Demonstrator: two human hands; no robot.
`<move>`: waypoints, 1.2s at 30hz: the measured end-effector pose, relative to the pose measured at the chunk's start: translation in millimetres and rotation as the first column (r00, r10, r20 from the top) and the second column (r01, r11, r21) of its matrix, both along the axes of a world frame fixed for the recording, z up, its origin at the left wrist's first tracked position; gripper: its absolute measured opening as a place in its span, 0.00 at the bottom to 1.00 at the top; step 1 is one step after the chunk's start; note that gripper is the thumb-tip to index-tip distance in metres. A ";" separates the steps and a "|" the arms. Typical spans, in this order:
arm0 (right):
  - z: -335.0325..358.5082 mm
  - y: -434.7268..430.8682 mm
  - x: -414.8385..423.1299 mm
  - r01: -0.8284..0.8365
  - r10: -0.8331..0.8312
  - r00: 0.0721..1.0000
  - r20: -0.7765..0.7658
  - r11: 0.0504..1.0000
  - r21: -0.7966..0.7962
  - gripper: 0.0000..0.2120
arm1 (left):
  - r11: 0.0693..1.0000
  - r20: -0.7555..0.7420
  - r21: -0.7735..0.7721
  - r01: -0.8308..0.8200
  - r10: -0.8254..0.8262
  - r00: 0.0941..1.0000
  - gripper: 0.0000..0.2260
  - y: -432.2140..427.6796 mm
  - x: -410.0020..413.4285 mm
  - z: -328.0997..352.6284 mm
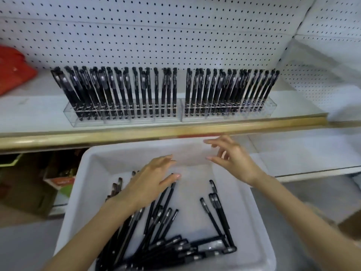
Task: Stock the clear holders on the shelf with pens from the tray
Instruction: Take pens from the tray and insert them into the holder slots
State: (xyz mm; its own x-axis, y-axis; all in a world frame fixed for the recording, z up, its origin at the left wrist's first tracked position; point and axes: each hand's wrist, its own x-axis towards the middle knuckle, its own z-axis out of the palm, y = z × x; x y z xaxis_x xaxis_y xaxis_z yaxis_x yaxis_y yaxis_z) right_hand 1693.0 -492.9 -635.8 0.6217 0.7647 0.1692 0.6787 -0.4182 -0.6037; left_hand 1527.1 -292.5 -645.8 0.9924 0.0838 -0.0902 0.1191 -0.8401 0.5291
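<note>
The loose black pens [172, 249] are lying in a heap in the white tray [136, 151] at 6 o'clock, most fanning toward its 7 o'clock corner and a few leaning apart at 4 o'clock. My left hand [150, 184] is reaching flat over the heap's far end, fingers straight and gripping nothing; whether it is touching the pens I cannot tell. My right hand [232, 159] is hanging over the tray's 1 o'clock corner, fingers loosely spread and holding nothing. At 12 o'clock, two clear holders [125, 118] are sitting end to end on the white shelf [29, 114], both carrying standing pens [136, 90]. A pegboard [156, 36] is rising behind them, and something red [13, 73] is lying at 10 o'clock
</note>
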 end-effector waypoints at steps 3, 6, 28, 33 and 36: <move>-38.9 -0.6 -30.1 -0.032 0.005 0.992 -0.129 0.977 -0.210 0.25 | 0.998 -0.110 0.023 -0.056 0.058 0.992 0.24 5.0 -28.4 -30.4; -67.6 3.2 -53.0 0.003 -0.089 0.970 -0.227 0.935 -0.355 0.28 | 0.990 -0.175 0.029 -0.142 0.144 0.974 0.23 7.3 -43.5 -58.8; -108.4 11.2 -79.5 0.241 -0.406 0.684 -0.605 0.910 -0.338 0.18 | 0.676 -0.316 -0.392 -0.624 0.538 0.782 0.11 0.4 -4.0 -118.3; -116.2 17.4 -80.4 0.236 -0.399 0.729 -0.556 0.909 -0.343 0.14 | 0.737 -0.323 -0.284 -0.613 0.529 0.785 0.09 -2.6 -0.7 -117.9; -118.2 21.3 -79.4 0.213 -0.380 0.776 -0.504 0.909 -0.357 0.11 | 0.756 -0.334 -0.236 -0.611 0.527 0.781 0.09 -2.6 1.5 -117.7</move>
